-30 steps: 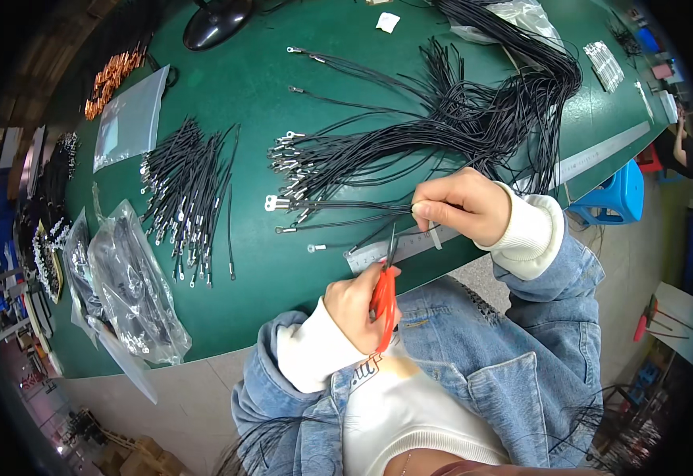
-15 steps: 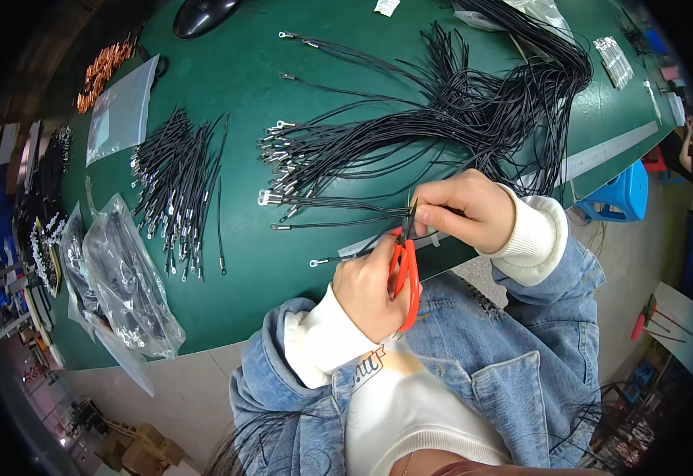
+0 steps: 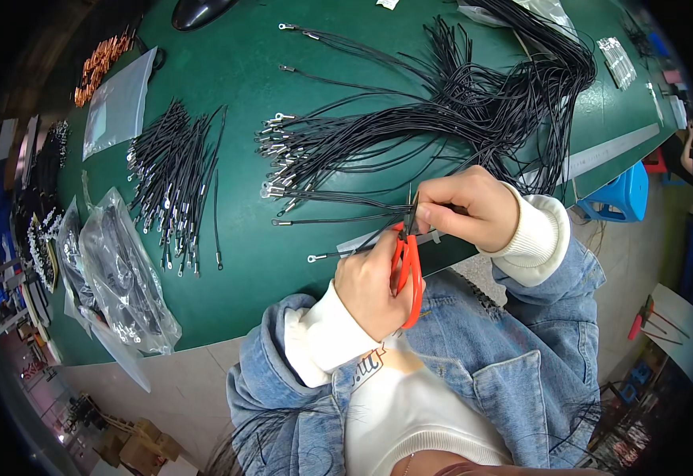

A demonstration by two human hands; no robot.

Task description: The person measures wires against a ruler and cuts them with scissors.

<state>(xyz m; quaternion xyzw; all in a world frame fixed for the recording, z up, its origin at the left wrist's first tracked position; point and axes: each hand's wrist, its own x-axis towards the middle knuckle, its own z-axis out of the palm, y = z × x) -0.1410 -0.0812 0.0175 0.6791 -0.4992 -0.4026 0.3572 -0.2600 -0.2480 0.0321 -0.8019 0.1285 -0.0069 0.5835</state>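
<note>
My left hand [image 3: 372,292] is closed round a pair of red-handled scissors [image 3: 411,282], its dark blades pointing away from me toward the fingertips of my right hand. My right hand [image 3: 471,213] pinches the ends of black wires [image 3: 354,208] beside the blades. These wires stretch left across the table and end in silver ring terminals. One more black wire [image 3: 332,257] with a ring terminal runs in beside my left fingers; whether they grip it too is hidden. The exact spot between blades and right fingertips is too small to make out.
A large bundle of long black wires [image 3: 513,103] covers the green table's [image 3: 227,309] far right. Short terminal-ended wires [image 3: 173,178] lie left, near plastic bags [image 3: 128,278] and copper-coloured parts [image 3: 102,67]. A ruler [image 3: 600,155] rests by the right edge, above a blue stool [image 3: 624,194].
The view has shifted slightly. The scissors have moved a little to the right in the picture, with their blade tips showing slightly apart. My right hand keeps its pinch.
</note>
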